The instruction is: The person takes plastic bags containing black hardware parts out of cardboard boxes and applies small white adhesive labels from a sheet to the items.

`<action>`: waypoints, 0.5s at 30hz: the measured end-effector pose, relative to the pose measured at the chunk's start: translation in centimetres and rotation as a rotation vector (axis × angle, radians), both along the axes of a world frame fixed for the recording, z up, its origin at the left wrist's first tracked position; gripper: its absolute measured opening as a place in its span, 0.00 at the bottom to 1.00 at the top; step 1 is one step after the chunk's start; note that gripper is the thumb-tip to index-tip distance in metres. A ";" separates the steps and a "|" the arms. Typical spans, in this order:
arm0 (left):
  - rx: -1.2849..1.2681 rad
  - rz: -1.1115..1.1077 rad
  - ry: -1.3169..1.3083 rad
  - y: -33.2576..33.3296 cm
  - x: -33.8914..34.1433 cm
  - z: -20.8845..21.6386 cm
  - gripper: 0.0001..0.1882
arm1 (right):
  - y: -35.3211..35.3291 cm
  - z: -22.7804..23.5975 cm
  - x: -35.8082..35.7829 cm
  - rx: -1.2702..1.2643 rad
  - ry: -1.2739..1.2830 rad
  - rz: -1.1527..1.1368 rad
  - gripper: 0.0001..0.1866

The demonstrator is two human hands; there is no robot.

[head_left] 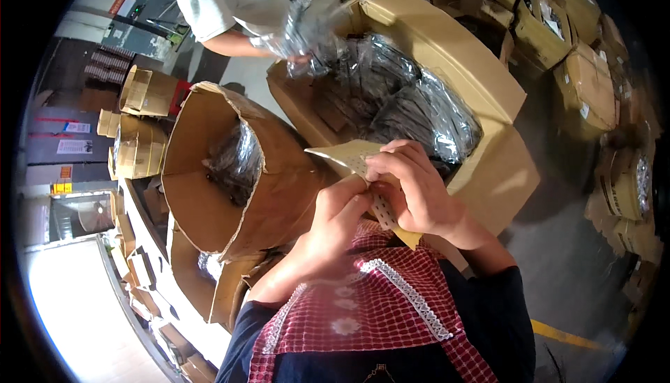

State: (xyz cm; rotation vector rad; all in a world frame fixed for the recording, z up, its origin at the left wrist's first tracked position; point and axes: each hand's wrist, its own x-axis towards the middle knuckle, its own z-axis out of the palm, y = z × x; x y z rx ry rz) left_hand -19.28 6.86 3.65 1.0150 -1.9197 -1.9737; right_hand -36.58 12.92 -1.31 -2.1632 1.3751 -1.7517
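Pale-yellow dotted flat sheet (382, 213) is up by the red-checked fabric apron (328, 320) in the head view, pinched in the fingers of the left hand (339, 207) and right hand (420, 191), probably so it won't flop. Big open tan cardboard carton (447, 31) of plastic-bagged dark bundles (408, 111) blocks the way ahead, co-worker's white sleeve (199, 6) near its far-left corner.

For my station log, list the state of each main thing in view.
Left hand, gripping the perforated sheet
Right hand, gripping it too
Perforated sheet, bent
Large carton, open, partly filled
Smaller carton, open, partly filled
Dark bundles, plastic-wrapped
Co-worker's hand, holding clear plastic
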 end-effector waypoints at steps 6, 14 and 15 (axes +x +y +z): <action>0.119 -0.005 -0.022 0.0 -1.4 -0.2 0.15 | 0.7 -0.9 -0.5 -0.110 0.053 -0.088 0.26; 0.240 0.090 0.084 0.3 -2.7 -2.0 0.13 | 2.2 -1.3 -2.2 0.029 -0.199 -0.057 0.24; 0.274 0.086 0.100 0.3 -3.0 -1.9 0.12 | 2.5 -1.1 -2.4 0.122 -0.196 -0.067 0.29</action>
